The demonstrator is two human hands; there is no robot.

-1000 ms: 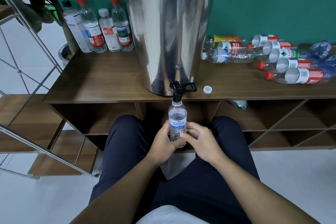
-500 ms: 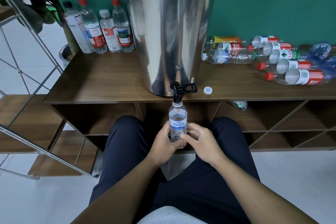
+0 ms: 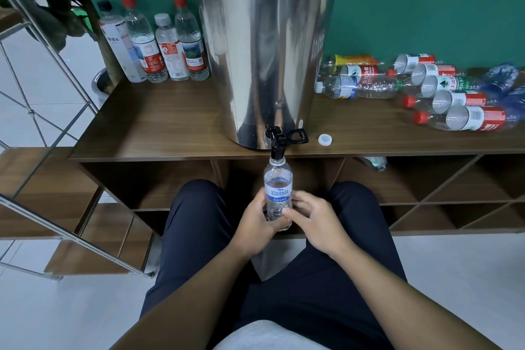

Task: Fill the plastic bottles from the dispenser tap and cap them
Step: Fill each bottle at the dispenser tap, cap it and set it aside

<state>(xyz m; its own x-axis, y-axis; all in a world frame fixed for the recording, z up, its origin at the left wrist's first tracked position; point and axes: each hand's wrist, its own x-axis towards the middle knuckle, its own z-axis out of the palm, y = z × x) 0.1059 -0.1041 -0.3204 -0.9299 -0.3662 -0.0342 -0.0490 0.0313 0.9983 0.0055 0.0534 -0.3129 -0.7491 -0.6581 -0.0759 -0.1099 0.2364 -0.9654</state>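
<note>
A tall steel dispenser (image 3: 264, 48) stands on the brown cabinet top (image 3: 159, 119). Its black tap (image 3: 277, 140) sticks out over the front edge, the lever turned to the right. Directly under the spout I hold a small clear bottle with a blue label (image 3: 277, 192), upright and uncapped, its neck touching the spout. My left hand (image 3: 255, 224) wraps the bottle's lower half from the left. My right hand (image 3: 315, 221) grips it from the right, thumb on the front. A white cap (image 3: 325, 139) lies on the cabinet top right of the tap.
Several capped bottles (image 3: 159, 42) stand upright at the back left of the dispenser. Several empty bottles (image 3: 443, 94) lie on their sides at the right. Open shelves (image 3: 426, 193) run below the top. A metal frame (image 3: 42, 128) stands at the left. My knees are under the tap.
</note>
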